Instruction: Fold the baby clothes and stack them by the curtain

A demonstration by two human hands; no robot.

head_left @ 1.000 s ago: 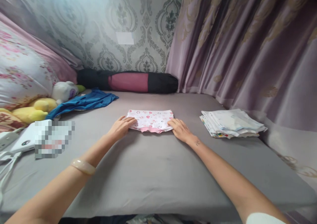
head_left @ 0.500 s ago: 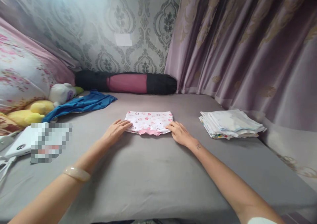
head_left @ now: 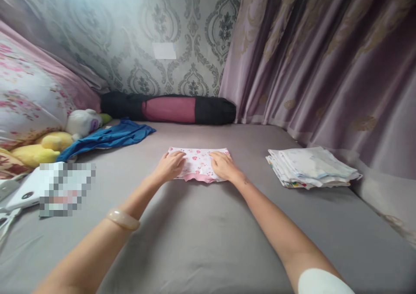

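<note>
A small folded garment (head_left: 197,165), white with pink and red prints and a pink trimmed edge facing me, lies flat on the grey bed sheet (head_left: 195,224). My left hand (head_left: 169,166) rests over its left part, fingers bent lightly and lying on the cloth. Over the right part lies my right hand (head_left: 224,166), its fingers also on top of the fabric and pointing inward. Neither hand grips the cloth visibly. The middle of the garment shows between them, and its side edges are partly covered.
To the right sits a stack of folded white cloths (head_left: 315,166). At the left lie a blue cloth (head_left: 113,136), a yellow plush toy (head_left: 35,155), a white plush toy (head_left: 82,123) and a white device (head_left: 35,188) with a cable. A black and maroon long bag (head_left: 169,108) lies along the wall.
Both hands have moved from the garment's side edges inward onto its top. The garment stays in about the same place, and the view has shifted slightly.
</note>
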